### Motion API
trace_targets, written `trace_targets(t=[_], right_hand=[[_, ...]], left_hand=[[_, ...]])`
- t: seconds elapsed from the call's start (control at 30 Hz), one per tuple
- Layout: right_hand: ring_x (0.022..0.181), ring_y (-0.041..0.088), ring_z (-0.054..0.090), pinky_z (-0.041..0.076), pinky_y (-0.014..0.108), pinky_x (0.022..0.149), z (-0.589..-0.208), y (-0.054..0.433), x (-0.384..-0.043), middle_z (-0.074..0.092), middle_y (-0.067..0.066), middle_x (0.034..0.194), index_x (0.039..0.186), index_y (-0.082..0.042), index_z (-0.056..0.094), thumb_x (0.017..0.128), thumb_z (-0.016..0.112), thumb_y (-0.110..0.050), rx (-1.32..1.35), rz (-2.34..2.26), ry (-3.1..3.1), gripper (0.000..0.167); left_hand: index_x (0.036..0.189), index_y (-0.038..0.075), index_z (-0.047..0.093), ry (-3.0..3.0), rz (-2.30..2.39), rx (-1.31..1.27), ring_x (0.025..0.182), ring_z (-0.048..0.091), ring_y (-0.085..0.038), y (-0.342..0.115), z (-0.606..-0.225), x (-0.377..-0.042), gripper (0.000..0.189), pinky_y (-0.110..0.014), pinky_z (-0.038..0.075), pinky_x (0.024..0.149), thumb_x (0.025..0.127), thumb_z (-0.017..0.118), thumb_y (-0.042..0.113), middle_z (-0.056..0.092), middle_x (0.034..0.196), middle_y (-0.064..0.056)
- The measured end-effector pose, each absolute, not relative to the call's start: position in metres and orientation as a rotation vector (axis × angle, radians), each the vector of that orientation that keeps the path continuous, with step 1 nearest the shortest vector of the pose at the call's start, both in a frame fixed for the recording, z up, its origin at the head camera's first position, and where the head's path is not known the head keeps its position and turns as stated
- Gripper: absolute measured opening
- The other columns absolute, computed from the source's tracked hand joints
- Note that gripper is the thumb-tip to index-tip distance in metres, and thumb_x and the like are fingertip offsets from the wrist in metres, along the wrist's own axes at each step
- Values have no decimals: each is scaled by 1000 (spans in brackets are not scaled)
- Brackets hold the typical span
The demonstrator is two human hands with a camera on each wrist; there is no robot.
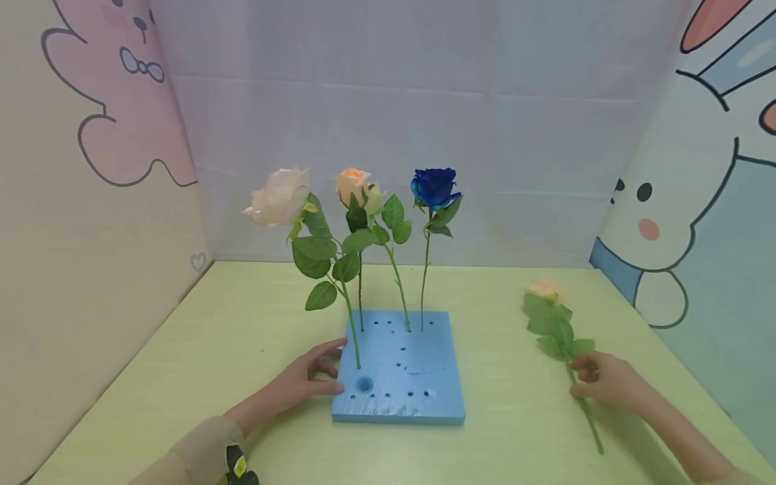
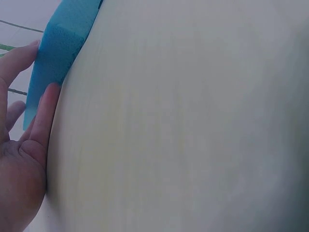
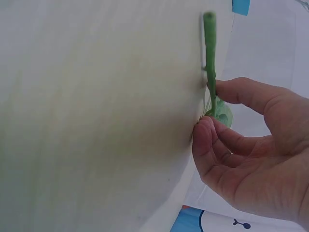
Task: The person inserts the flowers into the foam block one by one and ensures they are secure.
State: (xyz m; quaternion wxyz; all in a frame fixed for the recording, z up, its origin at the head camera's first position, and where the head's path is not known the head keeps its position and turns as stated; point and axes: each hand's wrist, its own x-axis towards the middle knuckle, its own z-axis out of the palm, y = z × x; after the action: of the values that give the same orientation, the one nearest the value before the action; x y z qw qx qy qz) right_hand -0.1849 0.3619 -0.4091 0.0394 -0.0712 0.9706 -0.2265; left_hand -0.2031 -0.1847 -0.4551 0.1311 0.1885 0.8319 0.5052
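My left hand [image 1: 303,375] rests against the left side of a blue foam block [image 1: 430,377], thumb and fingers touching its edge. In the left wrist view the fingers of the left hand [image 2: 29,150] lie along the side of the blue block [image 2: 60,46]. At the right my right hand [image 1: 615,382] pinches the green stem of a pale peach rose [image 1: 548,327] lying on the table. The right wrist view shows thumb and fingertips of the right hand [image 3: 260,150] at that stem [image 3: 210,48]; its blossom is out of sight there.
Upright in the block stand a large pale pink rose [image 1: 280,197], a peach rose [image 1: 352,185], a whitish flower [image 1: 374,200] partly hidden, and a dark blue rose [image 1: 434,187]. Several small holes and one wide hole [image 1: 364,383] mark the block. Printed walls border the table [image 1: 509,431].
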Motion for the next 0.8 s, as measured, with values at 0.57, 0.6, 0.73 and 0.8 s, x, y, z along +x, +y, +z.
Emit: trace_targets(t=[0.57, 0.6, 0.73, 0.8], right_hand=[[67, 11, 63, 56, 30, 61, -400, 352, -187, 73, 4, 81, 111, 15, 62, 87, 67, -13, -91, -1063, 2600, 37], [68, 10, 62, 57, 30, 61, -400, 353, -187, 73, 3, 82, 113, 15, 61, 89, 65, -14, -93, -1094, 2557, 38], [74, 9, 63, 57, 31, 64, -398, 358, -186, 74, 5, 92, 126, 20, 50, 97, 57, -15, -161, -1194, 2402, 46], [78, 8, 65, 57, 32, 66, -398, 359, -186, 73, 7, 97, 130, 23, 42, 99, 54, -14, -206, -1232, 2344, 50]], left_hand=[[154, 20, 35, 2427, 1459, 546, 111, 59, -23, -184, -453, -202, 81, -23, 51, 87, 85, 78, 28, 48, 145, -18], [154, 20, 35, 2427, 1459, 546, 111, 59, -23, -184, -454, -202, 81, -23, 51, 87, 85, 78, 28, 48, 145, -18], [154, 20, 35, 2427, 1460, 544, 111, 59, -23, -184, -454, -202, 81, -24, 51, 87, 85, 78, 28, 48, 146, -18], [154, 21, 35, 2430, 1456, 538, 111, 59, -23, -184, -454, -202, 81, -24, 51, 87, 85, 78, 28, 48, 146, -18]])
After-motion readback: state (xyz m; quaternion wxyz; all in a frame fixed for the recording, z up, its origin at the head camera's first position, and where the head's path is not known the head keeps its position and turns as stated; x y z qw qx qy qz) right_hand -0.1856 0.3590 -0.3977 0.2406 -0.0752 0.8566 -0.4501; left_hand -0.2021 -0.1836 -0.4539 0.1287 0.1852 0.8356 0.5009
